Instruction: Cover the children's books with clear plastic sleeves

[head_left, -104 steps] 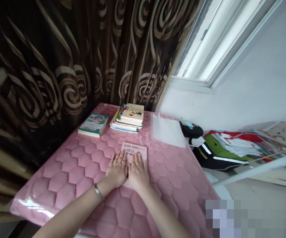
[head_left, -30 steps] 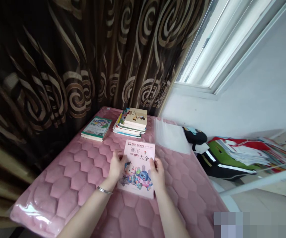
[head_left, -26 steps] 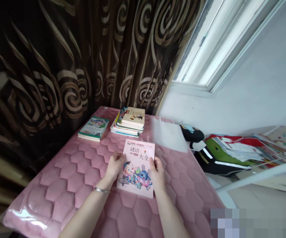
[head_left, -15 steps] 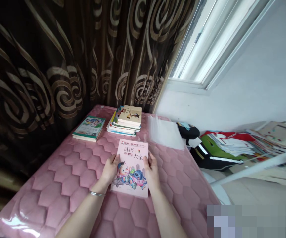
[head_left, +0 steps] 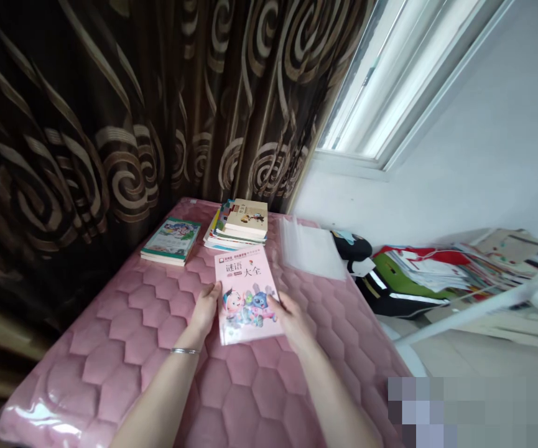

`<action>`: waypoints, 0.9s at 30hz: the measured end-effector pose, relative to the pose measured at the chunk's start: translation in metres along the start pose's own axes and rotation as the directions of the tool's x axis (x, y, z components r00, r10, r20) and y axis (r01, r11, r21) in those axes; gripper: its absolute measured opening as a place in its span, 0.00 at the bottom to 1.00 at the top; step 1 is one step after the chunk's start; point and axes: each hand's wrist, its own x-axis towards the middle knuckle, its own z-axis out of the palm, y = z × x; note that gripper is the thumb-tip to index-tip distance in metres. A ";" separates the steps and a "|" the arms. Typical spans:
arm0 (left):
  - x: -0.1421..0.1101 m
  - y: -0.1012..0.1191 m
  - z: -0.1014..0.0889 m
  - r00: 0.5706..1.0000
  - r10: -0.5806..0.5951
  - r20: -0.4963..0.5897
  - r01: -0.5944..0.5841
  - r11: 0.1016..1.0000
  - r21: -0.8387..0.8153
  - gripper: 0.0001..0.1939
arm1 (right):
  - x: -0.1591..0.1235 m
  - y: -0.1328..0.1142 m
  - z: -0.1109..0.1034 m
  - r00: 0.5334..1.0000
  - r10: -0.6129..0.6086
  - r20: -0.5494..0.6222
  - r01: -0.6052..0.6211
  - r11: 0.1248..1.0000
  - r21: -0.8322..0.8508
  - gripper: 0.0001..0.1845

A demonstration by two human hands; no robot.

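A pink-covered riddle book (head_left: 245,294) with cartoon figures and the title 谜语大全 lies on a pink quilted mattress (head_left: 124,330), turned at a slant. My left hand (head_left: 204,309) holds its left edge, and my right hand (head_left: 291,317) holds its lower right corner. The fingers of both hands hide little of the cover. A thin silver bangle (head_left: 184,351) circles my left wrist. Beyond the book are a stack of books (head_left: 237,224) and a single green-covered book (head_left: 171,240), both out of reach of my fingers.
A clear plastic sleeve (head_left: 311,249) lies on the mattress at the right. A dark swirled curtain (head_left: 86,112) hangs along the left and far sides. Past the right edge are a black and green bag (head_left: 403,286), piled papers (head_left: 430,270) and a white rail (head_left: 464,314).
The riddle book has slid away from me and turned counterclockwise, with its top now leaning left. My right hand has moved to its lower right corner.
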 end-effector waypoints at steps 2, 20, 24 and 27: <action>-0.002 0.005 0.002 0.998 -0.062 0.025 0.062 0.998 0.003 0.25 | 0.000 -0.029 -0.017 0.983 -0.179 0.030 0.179 0.934 -0.310 0.21; 0.008 0.018 -0.025 0.951 0.277 0.135 -0.289 0.653 0.700 0.09 | -0.064 0.055 -0.035 0.586 -0.457 0.669 0.640 -0.245 -0.728 0.19; 0.005 0.017 -0.021 0.911 0.286 0.296 -0.398 0.428 0.811 0.13 | -0.065 0.054 -0.039 0.606 -0.420 0.675 0.646 -0.236 -0.726 0.20; 0.004 0.017 -0.021 0.884 0.259 0.389 -0.456 0.296 0.840 0.16 | -0.067 0.048 -0.042 0.639 -0.405 0.654 0.670 -0.125 -0.732 0.19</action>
